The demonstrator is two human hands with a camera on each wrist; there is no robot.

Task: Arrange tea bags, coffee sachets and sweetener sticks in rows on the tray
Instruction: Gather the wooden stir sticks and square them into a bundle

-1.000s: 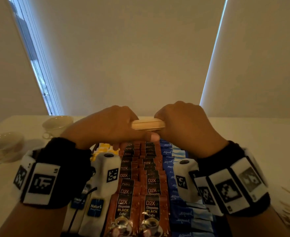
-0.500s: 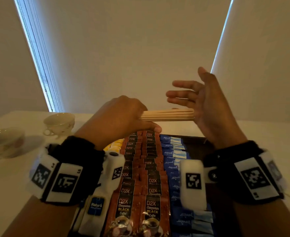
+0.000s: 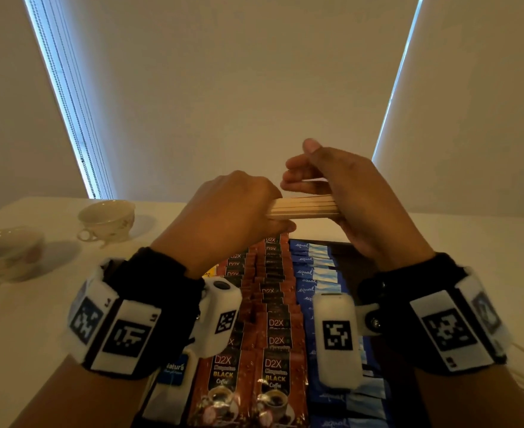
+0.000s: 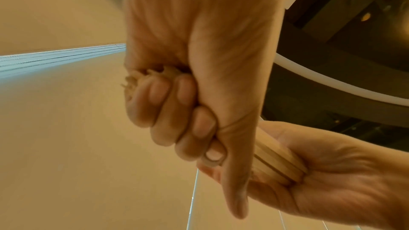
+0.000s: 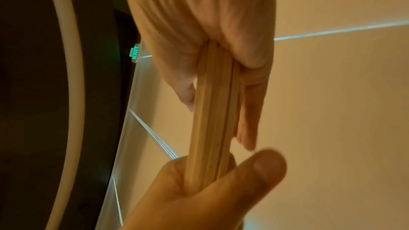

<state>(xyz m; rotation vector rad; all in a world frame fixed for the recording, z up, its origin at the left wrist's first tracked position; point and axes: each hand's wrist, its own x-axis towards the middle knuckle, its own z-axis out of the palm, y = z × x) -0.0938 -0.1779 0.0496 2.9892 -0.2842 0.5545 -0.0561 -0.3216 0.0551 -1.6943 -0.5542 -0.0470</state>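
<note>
Seen from the head, the left hand [image 3: 223, 217] is closed in a fist around one end of a bundle of wooden sticks [image 3: 304, 206], which lies level above the far end of the tray [image 3: 344, 251]. The right hand [image 3: 356, 205] meets the other end with its palm, fingers extended leftward over the bundle and thumb raised. Below and nearer than both hands, the tray carries rows: two columns of brown coffee sachets [image 3: 276, 335] between the wrists, blue sweetener sticks [image 3: 313, 270] just under the right hand, white tea bags [image 3: 174, 372] under the left wrist. Two teacups [image 3: 106, 217] stand on the table [image 3: 38, 335] to the left of the left hand.

From the left wrist, the left hand [image 4: 199, 76] has its fingers [image 4: 159, 104] curled tight around the sticks [image 4: 276, 162], thumb lying straight; the right hand [image 4: 343, 181] takes the stick ends flat against its palm.

From the right wrist, the sticks [image 5: 212, 120] run from the right hand [image 5: 210, 32], where the palm presses their end and the fingers stretch alongside, down into the left hand [image 5: 210, 190], whose thumb wraps over them.
</note>
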